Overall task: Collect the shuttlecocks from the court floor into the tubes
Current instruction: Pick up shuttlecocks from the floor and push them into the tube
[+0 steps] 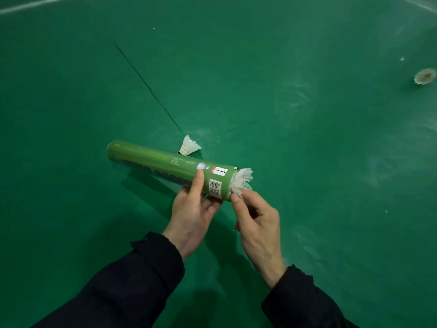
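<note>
— Two hands on one green tube (pixel 165 168)?
— Only the left hand (pixel 192 215) grips it, fingers curled round the near end by the barcode. The tube lies almost level above the green court floor (pixel 283 102), far end pointing left.
— And the right hand (pixel 256 224)?
— It pinches the white feathers of a shuttlecock (pixel 242 182) sticking out of the tube's open right end.
— Any others loose?
— One shuttlecock on the floor (pixel 188 145) just behind the tube, and a worn shuttlecock (pixel 425 76) far off at the right edge.
</note>
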